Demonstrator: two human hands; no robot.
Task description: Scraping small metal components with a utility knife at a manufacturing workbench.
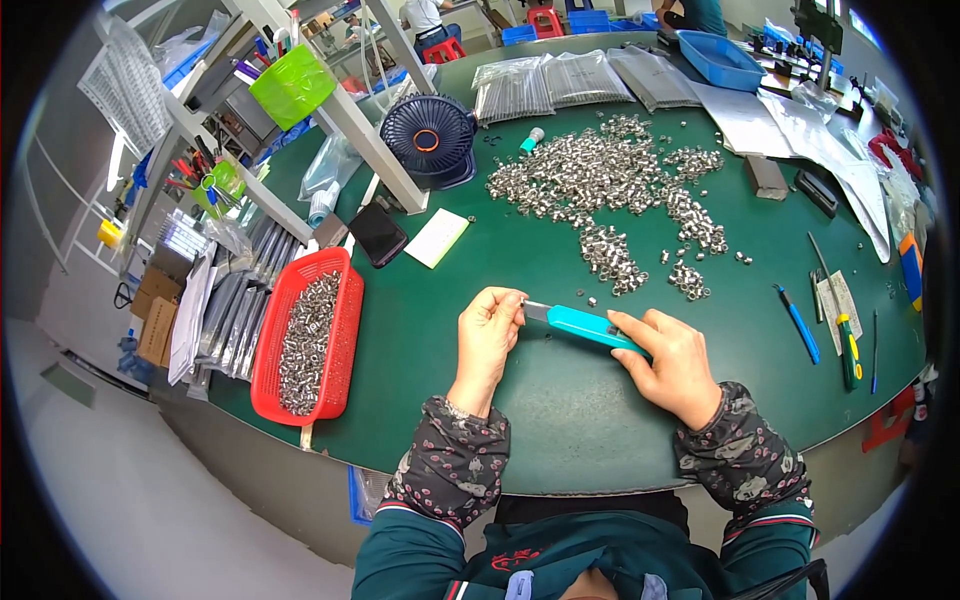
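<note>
My right hand (672,362) is wrapped round the teal handle of a utility knife (585,326), its metal blade pointing left. At the blade's tip, my left hand (487,335) pinches a small metal piece between thumb and fingertips; the fingers hide most of it. A few loose metal rings (592,301) lie on the green table just beyond the knife. Farther back spreads a large heap of small shiny metal rings (600,170), with smaller clusters (689,281) toward me. To the left, a red plastic basket (350,345) holds many more of these pieces.
A dark fan (428,140), a phone (378,235) and a paper note (437,238) sit at left. Plastic-wrapped packs (512,88) and a blue tray (718,62) line the back. A blue pen-like tool (798,322) and a yellow-green screwdriver (850,352) lie at right.
</note>
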